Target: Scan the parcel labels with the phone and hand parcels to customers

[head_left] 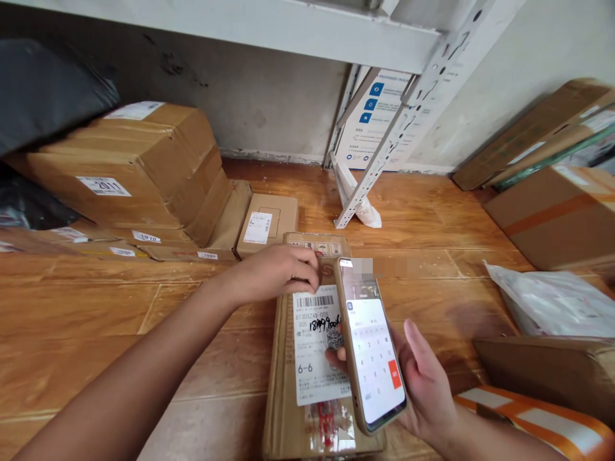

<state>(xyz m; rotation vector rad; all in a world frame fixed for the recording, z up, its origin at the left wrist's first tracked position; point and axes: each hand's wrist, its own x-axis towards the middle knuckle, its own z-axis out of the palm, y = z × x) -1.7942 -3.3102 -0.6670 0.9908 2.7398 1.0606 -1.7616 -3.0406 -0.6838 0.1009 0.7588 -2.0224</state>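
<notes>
Head view: taped box point(281, 384) on the floor point(211, 410), lying well out from the floor's back edge at the wall point(283, 109); its shipping label point(312, 381) faces up. My right hand point(425, 390) grips the phone point(375, 365) above the box's right edge, fingers round the back, thumb off the screen, number keypad showing. My left hand point(288, 269) is over the box's far end, fingers curled at the label's top edge; can't tell if they pinch anything or even touch. Step in hand, my read: working label and phone together. Next move calls for a steady phone and a clear sight of the label, whose right side the phone partly covers.

Around: small carton point(281, 214) just off the box's far left corner, stacked cartons point(148, 166) farther left, striped parcel point(542, 422) and plastic-wrapped parcel point(552, 301) to the right. Shelf upright point(375, 169) and shelf beam point(288, 32) limit reach beyond the far end; nearer, I'd call only the phone an obstruction.
</notes>
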